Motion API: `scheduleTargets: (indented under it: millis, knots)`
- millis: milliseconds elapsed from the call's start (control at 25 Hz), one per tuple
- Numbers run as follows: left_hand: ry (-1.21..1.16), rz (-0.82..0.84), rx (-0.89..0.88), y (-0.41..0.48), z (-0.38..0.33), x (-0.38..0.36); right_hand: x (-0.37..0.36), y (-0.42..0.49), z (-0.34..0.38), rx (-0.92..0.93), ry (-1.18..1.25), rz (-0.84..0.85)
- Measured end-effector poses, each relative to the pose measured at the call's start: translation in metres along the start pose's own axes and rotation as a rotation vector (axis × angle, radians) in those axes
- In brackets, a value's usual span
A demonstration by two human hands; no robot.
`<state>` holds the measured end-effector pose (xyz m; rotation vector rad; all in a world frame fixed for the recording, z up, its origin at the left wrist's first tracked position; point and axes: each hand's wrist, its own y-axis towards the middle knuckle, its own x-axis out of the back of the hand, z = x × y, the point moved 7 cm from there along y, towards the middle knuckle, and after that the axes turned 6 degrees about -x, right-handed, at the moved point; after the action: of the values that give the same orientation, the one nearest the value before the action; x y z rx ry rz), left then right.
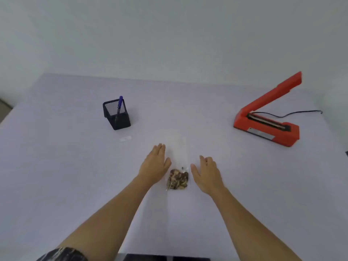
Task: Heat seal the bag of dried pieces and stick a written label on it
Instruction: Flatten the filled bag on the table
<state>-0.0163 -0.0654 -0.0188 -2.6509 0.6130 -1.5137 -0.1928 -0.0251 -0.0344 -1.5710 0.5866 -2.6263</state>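
A clear plastic bag (178, 153) lies flat on the white table (66, 166), its long empty end pointing away from me. Brown dried pieces (178, 180) fill its near end. My left hand (155, 163) rests open just left of the bag, fingers stretched forward. On the other side of the bag my right hand (206, 174) is open too, palm down. Neither hand holds anything. A red heat sealer (267, 123) sits at the right with its arm raised. A small white label (125, 138) lies in front of a black mesh pen holder (116, 113).
A blue pen (119, 104) stands in the mesh holder at the left. The sealer's black cord (301, 112) trails toward the table's right edge. A dark object (165, 258) shows at the table's near edge.
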Motion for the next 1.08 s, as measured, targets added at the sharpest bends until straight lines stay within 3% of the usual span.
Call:
scheduleTargets:
  millis: [160, 320, 520, 640, 800, 1080]
  knots:
    - [-0.368, -0.217, 0.291, -0.009, 0.029, -0.020, -0.024, 0.004, -0.014, -0.098, 0.351, -0.005]
    - [-0.680, -0.190, 0.466, -0.003, 0.037, -0.035, -0.023, 0.023, -0.002, -0.223, 0.650, 0.096]
    - [-0.871, -0.088, 0.433, 0.009, 0.041, -0.046, -0.036, 0.034, 0.002, -0.252, 0.765, 0.290]
    - [-0.970, -0.007, 0.317, 0.008, 0.034, -0.040, -0.033, 0.032, 0.005, -0.199, 0.849, 0.364]
    - [-0.890, 0.030, 0.135, 0.006, 0.028, -0.024, -0.026, 0.028, 0.007, -0.101, 0.872, 0.366]
    - [-0.895, 0.087, 0.097, 0.017, 0.034, -0.028, -0.024, 0.032, 0.007, -0.079, 0.859, 0.294]
